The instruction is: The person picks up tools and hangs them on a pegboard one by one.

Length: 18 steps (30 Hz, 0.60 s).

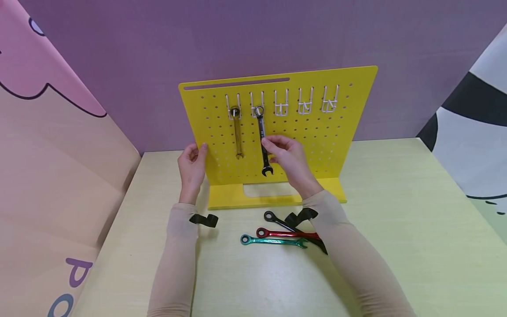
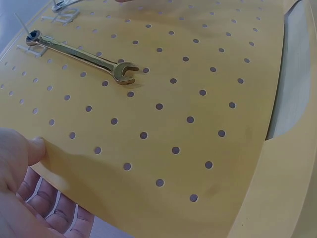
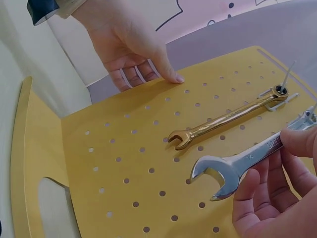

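Left hand [image 1: 192, 166] gripped one board's edge [image 1: 192, 116] — right hand [image 1: 291, 159] pinched one silver wrench [image 1: 262, 128] — one gold wrench [image 1: 237, 132] hung, three wrenches [image 1: 273, 241] lay below; five hooks [image 1: 281, 105].

We list two letters, head view, both on printed wall [image 1: 51, 185] at left, low down: purple P [image 1: 72, 278], lying on its side; blue O [image 1: 71, 304] just below, partly cut by edge of view. Right wrist view: silver wrench [image 3: 253, 155], small dark marks along shaft, too small and blurred for us to make out.
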Available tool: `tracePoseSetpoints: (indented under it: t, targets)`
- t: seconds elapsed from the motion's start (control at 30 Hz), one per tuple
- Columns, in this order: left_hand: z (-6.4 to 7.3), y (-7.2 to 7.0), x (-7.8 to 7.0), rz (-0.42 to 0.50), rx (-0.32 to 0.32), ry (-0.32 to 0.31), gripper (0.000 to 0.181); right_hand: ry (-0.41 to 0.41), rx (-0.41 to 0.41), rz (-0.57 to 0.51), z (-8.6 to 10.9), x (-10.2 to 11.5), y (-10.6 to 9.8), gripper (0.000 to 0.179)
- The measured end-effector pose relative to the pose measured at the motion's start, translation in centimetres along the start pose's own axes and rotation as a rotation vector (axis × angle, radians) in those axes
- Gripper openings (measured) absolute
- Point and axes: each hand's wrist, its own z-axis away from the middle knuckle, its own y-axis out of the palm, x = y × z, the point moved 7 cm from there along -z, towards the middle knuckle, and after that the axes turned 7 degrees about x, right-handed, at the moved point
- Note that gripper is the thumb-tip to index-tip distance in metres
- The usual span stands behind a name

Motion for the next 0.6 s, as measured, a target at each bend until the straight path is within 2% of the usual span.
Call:
tracePoseSetpoints:
  t: [0.27, 0.6]
  targets:
    - [0.04, 0.02, 0.0, -0.011, 0.007, 0.004, 0.031, -0.03, -0.025, 0.06, -0.65, -0.41, 0.06, 0.037]
    - [0.1, 0.06, -0.06, -0.006, 0.006, -0.002, 0.031, -0.195, -0.079, 0.144, -0.96, -0.18, 0.35, 0.027]
